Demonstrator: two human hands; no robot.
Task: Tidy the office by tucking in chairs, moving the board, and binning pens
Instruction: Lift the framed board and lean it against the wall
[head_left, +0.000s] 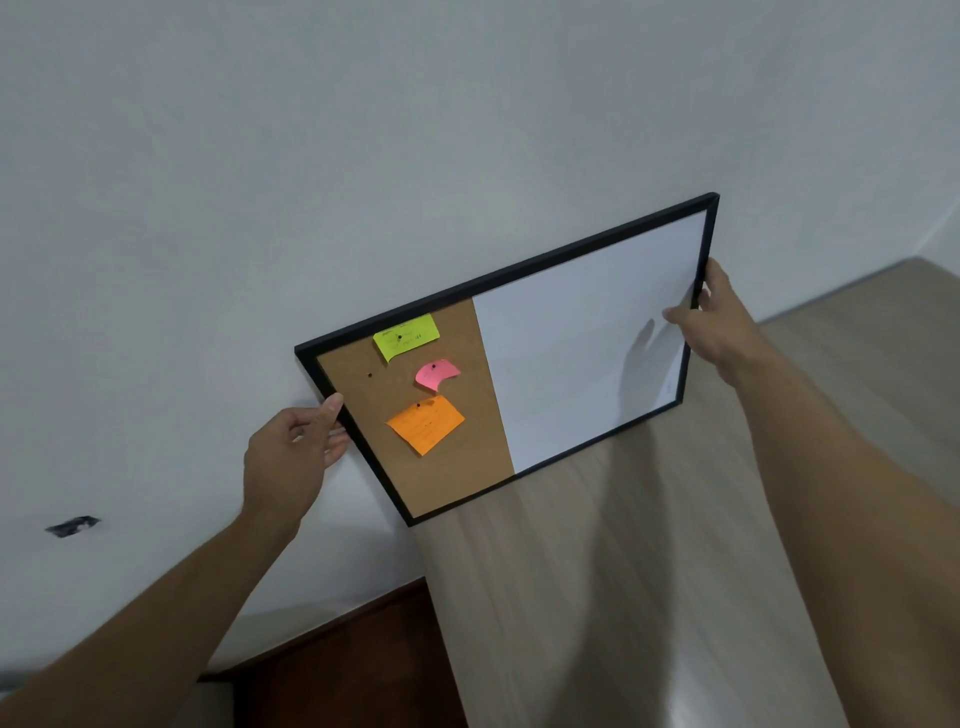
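Your forearms: both reach forward and up from the bottom corners, bare.

Your left hand (291, 447): grips the board's left edge, thumb on the front of the frame, fingers curled behind it.

Your right hand (719, 317): grips the board's right edge near its upper corner, thumb on the front over the white panel, fingers wrapped behind the frame.

Board (571, 358): held between your two hands, tilted, left end lower than the right, in front of the wall. Its lower corner hangs above the worktop (649, 597); whether it touches anything, you cannot tell. Thin black frame. Left third is brown cork, the rest a plain white panel carrying the shadow of your right hand.

Cork section, bottom to top: orange note (426, 423), pink note (436, 374) with curled edges, green note (406, 336), each fixed by a dark pin. One spare pin (370, 374) sits alone to the left.

Worktop: pale wood grain, below and right of the board.

Wall (363, 130): plain white, with a dark mark (71, 526) low on the left.
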